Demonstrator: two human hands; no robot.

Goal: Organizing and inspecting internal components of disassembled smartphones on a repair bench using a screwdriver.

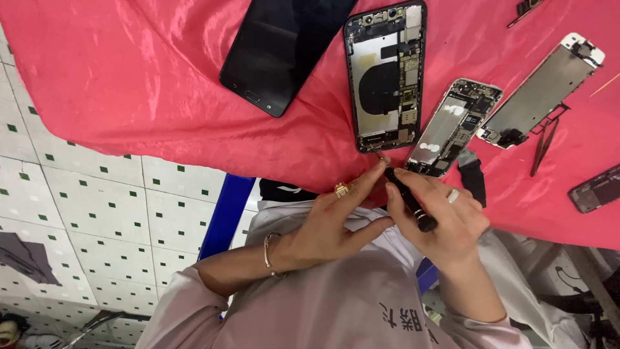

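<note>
At lower centre of the frame, the right hand [445, 223] has its grip closed around one black screwdriver [408, 199]. Its long axis runs diagonally, tip toward the upper left, at the bottom edge of the large opened phone [385, 77]. The left hand [332, 226] has its fingertips pinched beside the tip; what they hold is too small to tell. Outward on the red-clothed counter [129, 77] lie two opened phone bodies, one dark screen panel [284, 48], one detached display assembly [542, 90] and one pair of tweezers [544, 145]. Another device [597, 190] is cut off at the right edge.
</note>
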